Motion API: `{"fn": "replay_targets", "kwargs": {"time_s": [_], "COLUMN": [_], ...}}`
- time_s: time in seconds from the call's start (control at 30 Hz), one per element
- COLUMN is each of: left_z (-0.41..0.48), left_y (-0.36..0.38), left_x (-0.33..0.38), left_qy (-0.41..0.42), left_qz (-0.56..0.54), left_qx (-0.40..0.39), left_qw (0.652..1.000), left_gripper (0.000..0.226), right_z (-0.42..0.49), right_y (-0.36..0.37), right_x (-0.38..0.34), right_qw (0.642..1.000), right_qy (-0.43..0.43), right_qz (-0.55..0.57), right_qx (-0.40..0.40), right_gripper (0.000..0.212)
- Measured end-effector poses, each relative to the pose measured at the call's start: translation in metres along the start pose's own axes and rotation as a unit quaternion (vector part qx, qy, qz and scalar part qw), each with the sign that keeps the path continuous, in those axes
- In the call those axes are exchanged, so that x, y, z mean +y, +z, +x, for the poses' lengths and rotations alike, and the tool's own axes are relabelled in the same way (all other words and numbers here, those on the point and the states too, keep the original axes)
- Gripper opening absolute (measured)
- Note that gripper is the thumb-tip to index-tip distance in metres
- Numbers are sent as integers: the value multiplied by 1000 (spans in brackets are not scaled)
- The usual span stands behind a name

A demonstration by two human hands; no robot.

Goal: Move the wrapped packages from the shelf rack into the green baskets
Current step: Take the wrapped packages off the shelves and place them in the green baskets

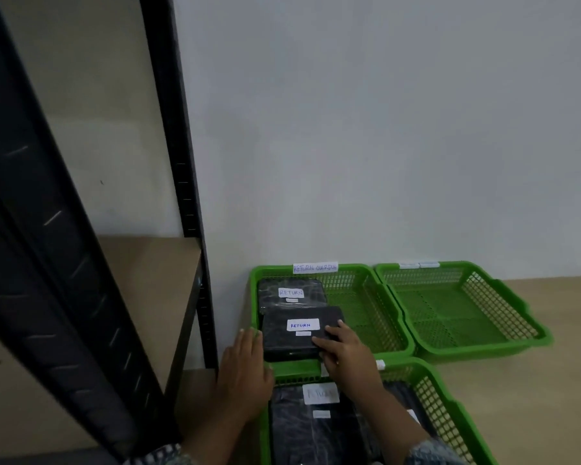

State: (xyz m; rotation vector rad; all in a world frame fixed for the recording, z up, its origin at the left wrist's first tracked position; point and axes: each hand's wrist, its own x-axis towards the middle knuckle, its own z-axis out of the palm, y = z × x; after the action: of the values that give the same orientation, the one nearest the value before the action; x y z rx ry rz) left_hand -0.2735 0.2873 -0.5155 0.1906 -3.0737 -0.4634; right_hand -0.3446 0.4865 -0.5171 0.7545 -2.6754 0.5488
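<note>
A black wrapped package with a white "RETURN" label lies in the front of the far-left green basket, its near edge over the basket's front rim. My left hand holds its left edge. My right hand presses on its front right corner, fingers on top. Behind it in the same basket lies another labelled black package. The near green basket under my forearms holds more black packages. The black shelf rack stands at the left.
A third green basket sits at the far right on the wooden table. The far-left basket carries a paper tag "RETURN OVERDUE". A brown shelf board of the rack is at table height. A white wall is behind.
</note>
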Motion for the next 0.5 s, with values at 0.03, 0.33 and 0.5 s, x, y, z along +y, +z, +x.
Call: {"fn": "replay_targets", "kwargs": {"time_s": [0.03, 0.33, 0.5], "left_z": [0, -3, -6], "left_y": [2, 8, 15], "left_x": [-1, 1, 5], "left_qy": [-8, -50, -70], "left_qz": [-4, -19, -45], "left_qx": [-3, -30, -16], "left_qw": [1000, 998, 996], "left_gripper": [65, 62, 60], "right_z": [2, 1, -1], "right_y": [5, 22, 20], "right_x": [2, 17, 17], "right_qw": [1000, 998, 997], "right_qy": [-2, -14, -15], "right_qz": [5, 31, 27], "right_qx": [-13, -46, -75], "right_gripper": [39, 24, 36]}}
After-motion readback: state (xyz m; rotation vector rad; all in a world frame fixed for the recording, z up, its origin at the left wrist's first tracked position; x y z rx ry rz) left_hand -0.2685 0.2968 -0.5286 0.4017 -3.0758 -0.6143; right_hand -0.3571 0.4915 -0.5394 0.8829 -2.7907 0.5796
